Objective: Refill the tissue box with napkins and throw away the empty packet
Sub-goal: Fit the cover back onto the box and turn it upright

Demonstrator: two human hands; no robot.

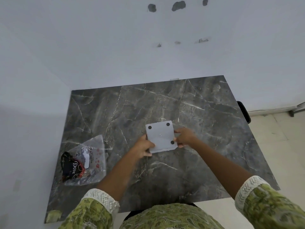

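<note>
A square grey tissue box [160, 136] is turned bottom-up over the middle of the dark marble table [206, 113], showing three black round feet. My left hand [143, 147] grips its near-left corner and my right hand [184, 137] holds its right edge. No napkins are visible; the box's inside is hidden. A crumpled clear plastic packet [85, 162] with a black and red printed label lies flat on the table's left side, apart from both hands.
White walls border the table at the back and left. Pale floor tiles [272, 146] lie to the right, with a black object [244, 111] at the table's right edge.
</note>
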